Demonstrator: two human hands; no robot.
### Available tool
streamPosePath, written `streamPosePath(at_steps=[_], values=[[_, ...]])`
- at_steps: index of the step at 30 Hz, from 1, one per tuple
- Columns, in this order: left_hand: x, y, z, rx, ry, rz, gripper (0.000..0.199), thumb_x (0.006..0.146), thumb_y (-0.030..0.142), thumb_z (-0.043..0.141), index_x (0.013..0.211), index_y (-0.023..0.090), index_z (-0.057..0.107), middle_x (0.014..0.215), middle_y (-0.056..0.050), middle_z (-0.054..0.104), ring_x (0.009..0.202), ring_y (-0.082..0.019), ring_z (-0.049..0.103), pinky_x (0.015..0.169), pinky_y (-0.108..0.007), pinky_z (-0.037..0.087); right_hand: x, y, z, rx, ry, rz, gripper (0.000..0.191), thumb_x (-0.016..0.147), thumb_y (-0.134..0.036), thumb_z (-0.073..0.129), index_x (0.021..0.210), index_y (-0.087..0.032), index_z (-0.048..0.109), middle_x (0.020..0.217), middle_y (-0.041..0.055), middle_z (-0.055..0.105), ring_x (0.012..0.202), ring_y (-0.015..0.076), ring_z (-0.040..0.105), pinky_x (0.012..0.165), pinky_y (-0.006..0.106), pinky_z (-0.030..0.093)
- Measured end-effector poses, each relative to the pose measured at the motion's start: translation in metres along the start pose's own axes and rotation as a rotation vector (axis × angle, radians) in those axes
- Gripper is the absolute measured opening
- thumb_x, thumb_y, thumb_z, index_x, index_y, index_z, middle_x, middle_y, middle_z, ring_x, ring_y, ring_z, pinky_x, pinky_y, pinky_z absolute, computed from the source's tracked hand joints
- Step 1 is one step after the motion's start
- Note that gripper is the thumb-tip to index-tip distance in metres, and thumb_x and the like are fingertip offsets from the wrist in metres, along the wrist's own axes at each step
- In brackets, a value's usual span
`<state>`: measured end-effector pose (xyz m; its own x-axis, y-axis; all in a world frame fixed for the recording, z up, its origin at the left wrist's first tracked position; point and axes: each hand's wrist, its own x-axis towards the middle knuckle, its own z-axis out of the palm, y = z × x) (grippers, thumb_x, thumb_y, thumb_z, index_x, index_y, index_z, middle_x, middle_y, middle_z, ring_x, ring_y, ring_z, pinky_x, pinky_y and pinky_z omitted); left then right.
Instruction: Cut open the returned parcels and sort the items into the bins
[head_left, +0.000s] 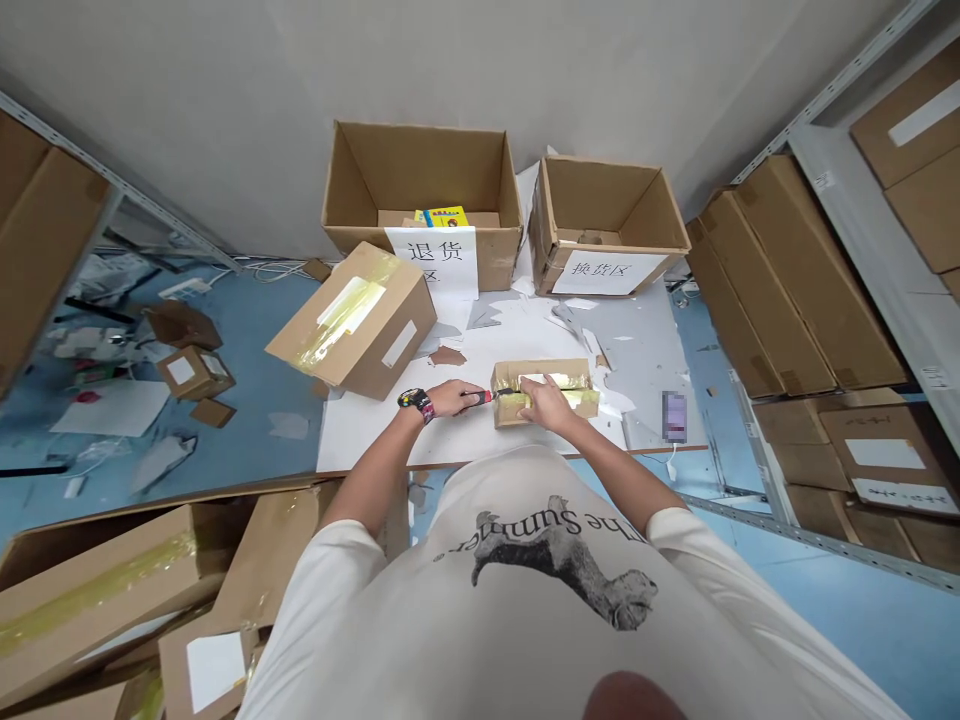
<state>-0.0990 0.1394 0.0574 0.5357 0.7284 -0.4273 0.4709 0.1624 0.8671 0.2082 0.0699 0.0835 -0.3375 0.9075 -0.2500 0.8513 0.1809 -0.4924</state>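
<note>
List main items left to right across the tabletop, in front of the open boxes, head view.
Large taped brown cardboard box → left hand → red-and-black tool → small taped brown cardboard box → purple-screened rectangular phone

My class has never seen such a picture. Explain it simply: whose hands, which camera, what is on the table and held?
No robot here: a person wears the camera on the head, looking forward and down at their own bare hands. The left hand holds a red tool, its tip at a small taped box; the right hand rests on that box. The white table also bears a larger tilted carton, what look like scraps and, at right, a phone with a cable. Behind stand a big open box and a smaller open box, each with a paper sign.
</note>
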Motion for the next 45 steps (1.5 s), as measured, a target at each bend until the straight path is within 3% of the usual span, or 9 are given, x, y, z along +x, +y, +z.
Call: streamPosePath(at_steps=[3,5,10,13,18,25,33,41,45], values=[[-0.016,-0.018,-0.001,-0.203,-0.179,-0.140,0.061,0.087,0.062,0.083,0.136,0.025,0.083,0.060,0.003,0.065,0.048,-0.019,0.056,0.054,-0.030,0.043,-0.004,0.003,0.000,0.008,0.055,-0.043,0.021,0.108,-0.032,0.072,0.127,-0.026,0.079,0.134,0.0096,0.084,0.127,0.0305,0.077,0.140,0.061,0.029],[-0.029,-0.034,0.004,-0.368,-0.126,-0.212,0.069,0.088,0.061,0.085,0.144,0.021,0.079,0.068,0.000,0.071,0.053,-0.019,0.061,0.055,-0.030,0.048,-0.004,0.006,-0.001,0.006,0.102,-0.027,0.031,0.117,-0.032,0.053,0.131,-0.026,0.080,0.135,0.0109,0.083,0.128,0.0300,0.075,0.136,0.056,0.036],[-0.057,-0.058,0.035,-0.713,0.652,-0.322,0.079,0.104,0.052,0.064,0.174,0.018,0.053,0.090,-0.004,0.075,0.071,-0.017,0.068,0.066,-0.029,0.060,0.008,0.017,0.001,-0.182,0.136,0.052,0.074,0.105,-0.037,0.075,0.175,-0.028,0.053,0.185,0.0174,0.045,0.162,0.0454,0.044,0.135,0.067,0.030],[-0.073,-0.055,0.059,-0.601,0.820,-0.189,0.076,0.106,0.051,0.062,0.175,0.020,0.054,0.101,-0.006,0.074,0.078,-0.016,0.068,0.074,-0.030,0.060,0.015,0.022,0.006,-0.253,0.100,0.028,0.085,0.103,-0.038,0.077,0.181,-0.033,0.045,0.190,0.0152,0.036,0.162,0.0493,0.038,0.135,0.076,0.018],[-0.094,-0.037,0.084,0.026,0.523,0.235,0.053,0.110,0.051,0.066,0.158,0.030,0.076,0.124,-0.009,0.076,0.106,-0.023,0.071,0.097,-0.036,0.058,0.021,0.032,0.002,-0.257,0.068,-0.015,0.069,0.113,-0.044,0.060,0.179,-0.030,0.050,0.188,0.0147,0.040,0.155,0.0487,0.040,0.133,0.073,0.024],[-0.063,-0.040,0.063,0.459,0.344,0.298,0.050,0.115,0.042,0.052,0.161,0.038,0.073,0.122,-0.011,0.074,0.109,-0.028,0.066,0.101,-0.040,0.056,0.026,0.035,0.001,-0.254,0.049,-0.024,0.065,0.115,-0.039,0.050,0.179,-0.027,0.052,0.187,0.0136,0.043,0.153,0.0469,0.042,0.130,0.068,0.031],[-0.044,-0.060,0.002,0.517,0.215,0.399,0.052,0.116,0.050,0.046,0.158,0.040,0.076,0.121,-0.011,0.072,0.103,-0.029,0.063,0.108,-0.043,0.052,0.023,0.033,-0.017,-0.249,0.008,-0.098,0.061,0.119,-0.045,0.043,0.177,-0.028,0.054,0.182,0.0121,0.051,0.150,0.0440,0.046,0.127,0.061,0.037],[-0.016,-0.037,0.005,0.566,0.138,0.455,0.048,0.113,0.049,0.053,0.153,0.044,0.078,0.129,-0.011,0.072,0.108,-0.029,0.064,0.103,-0.040,0.054,0.040,0.033,-0.043,-0.188,-0.032,-0.088,0.050,0.122,-0.045,0.045,0.158,-0.026,0.075,0.145,0.0145,0.080,0.132,0.0394,0.062,0.117,0.053,0.045],[-0.020,-0.050,-0.013,0.580,0.240,0.377,0.053,0.115,0.048,0.047,0.159,0.038,0.075,0.129,-0.012,0.074,0.115,-0.030,0.066,0.106,-0.040,0.053,0.041,0.028,-0.054,-0.196,-0.068,-0.058,0.050,0.122,-0.046,0.043,0.148,-0.024,0.081,0.132,0.0155,0.085,0.128,0.0384,0.068,0.115,0.051,0.047]])
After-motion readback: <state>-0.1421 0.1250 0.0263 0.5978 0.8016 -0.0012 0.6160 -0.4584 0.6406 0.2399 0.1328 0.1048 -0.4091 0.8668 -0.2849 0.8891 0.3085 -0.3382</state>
